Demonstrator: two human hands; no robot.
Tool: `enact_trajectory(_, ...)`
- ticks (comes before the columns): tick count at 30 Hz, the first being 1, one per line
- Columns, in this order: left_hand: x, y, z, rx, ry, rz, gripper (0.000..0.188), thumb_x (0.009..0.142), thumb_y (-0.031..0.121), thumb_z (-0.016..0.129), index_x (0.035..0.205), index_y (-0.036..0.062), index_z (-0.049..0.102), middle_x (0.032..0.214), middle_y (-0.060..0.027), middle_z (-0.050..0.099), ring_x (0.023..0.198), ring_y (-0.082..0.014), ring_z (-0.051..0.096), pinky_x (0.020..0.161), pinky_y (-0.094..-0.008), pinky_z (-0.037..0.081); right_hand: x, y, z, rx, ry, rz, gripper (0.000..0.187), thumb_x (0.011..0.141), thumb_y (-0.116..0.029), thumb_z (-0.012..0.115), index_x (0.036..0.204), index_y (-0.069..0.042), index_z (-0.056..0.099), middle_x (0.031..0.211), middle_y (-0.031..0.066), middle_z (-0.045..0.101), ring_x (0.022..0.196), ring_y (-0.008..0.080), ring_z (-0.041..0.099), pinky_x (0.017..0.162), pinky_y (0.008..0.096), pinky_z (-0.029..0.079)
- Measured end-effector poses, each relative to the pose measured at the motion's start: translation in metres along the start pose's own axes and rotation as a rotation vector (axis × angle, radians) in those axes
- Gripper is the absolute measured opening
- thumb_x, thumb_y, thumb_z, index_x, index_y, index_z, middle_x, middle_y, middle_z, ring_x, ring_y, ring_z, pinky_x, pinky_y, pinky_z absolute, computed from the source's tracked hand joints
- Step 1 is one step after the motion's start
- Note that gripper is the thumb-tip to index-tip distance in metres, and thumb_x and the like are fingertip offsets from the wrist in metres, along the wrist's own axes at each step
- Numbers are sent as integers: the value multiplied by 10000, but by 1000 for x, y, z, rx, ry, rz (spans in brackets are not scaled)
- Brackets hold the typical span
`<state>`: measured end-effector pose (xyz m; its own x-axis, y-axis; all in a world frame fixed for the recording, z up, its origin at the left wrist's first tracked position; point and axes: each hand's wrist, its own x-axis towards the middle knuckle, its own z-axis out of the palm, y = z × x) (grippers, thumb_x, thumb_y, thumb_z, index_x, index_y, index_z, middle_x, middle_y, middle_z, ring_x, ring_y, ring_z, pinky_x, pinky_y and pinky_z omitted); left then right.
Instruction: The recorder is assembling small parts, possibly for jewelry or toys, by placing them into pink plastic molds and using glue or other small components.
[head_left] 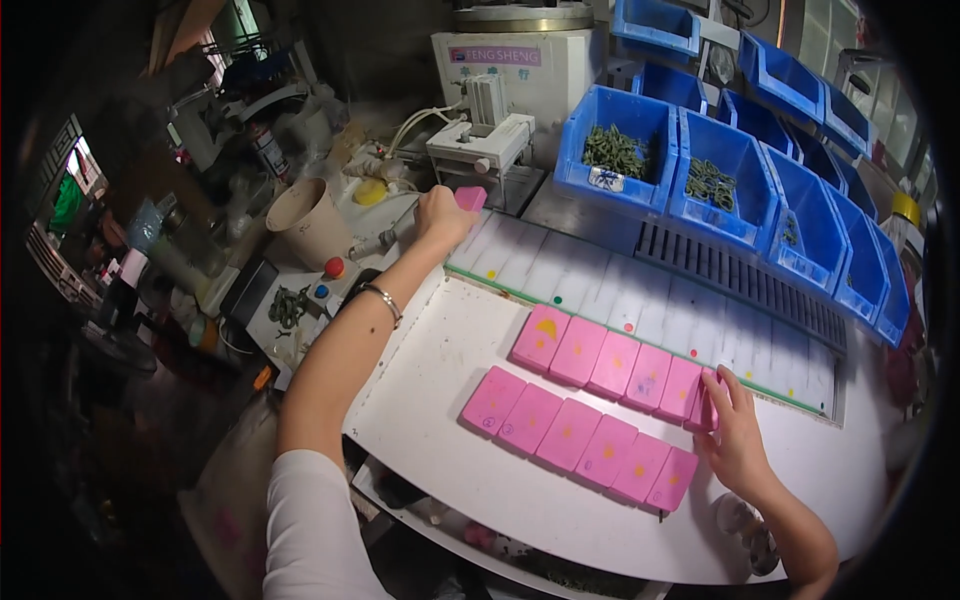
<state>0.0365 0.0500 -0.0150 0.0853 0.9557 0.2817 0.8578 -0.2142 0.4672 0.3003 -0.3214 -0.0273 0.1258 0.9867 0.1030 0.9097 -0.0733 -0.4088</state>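
Observation:
At the far end of my outstretched left arm, my left hand [441, 214] is closed on a pink rubber mould [472, 198], a flat block, just before a small white clamp device [484, 143]. My right hand [737, 430] has its fingers curled around the mould at the right end [704, 408] of the back row. Several more pink moulds [614, 364] stand side by side in that row, some with yellow marks. A second row of pink moulds [567, 434] lies nearer to me, with small handwritten marks on some.
Behind the moulds runs a white slatted panel [590, 275] with coloured dots. Blue bins [728, 180], some holding green pieces, rise at the back right. A beige bucket [305, 220] and red button [334, 267] sit left. Metal cups [745, 525] stand beside my right forearm.

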Motion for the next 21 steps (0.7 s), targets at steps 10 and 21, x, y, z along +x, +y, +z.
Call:
enact_trajectory(10, -83, 70, 21, -300, -100, 574, 381, 833, 257, 615, 1037, -64, 609, 878, -165, 663, 795, -263, 637, 722, -356, 494, -10, -34, -36, 221, 67, 119, 824, 629, -105, 719, 1341, -19, 314, 1168, 233, 367, 1046, 364, 456, 899, 397, 417)
enact_trajectory(21, -327, 147, -33, -1429, -1503, -342, 663, 905, 587, 361, 1187, -11, 396, 936, -99, 470, 821, -153, 548, 703, -279, 472, -84, -89, -8, 64, 459, -148, 793, 614, -37, 770, 1286, 100, 371, 1166, 258, 455, 1031, 352, 501, 844, 385, 447)
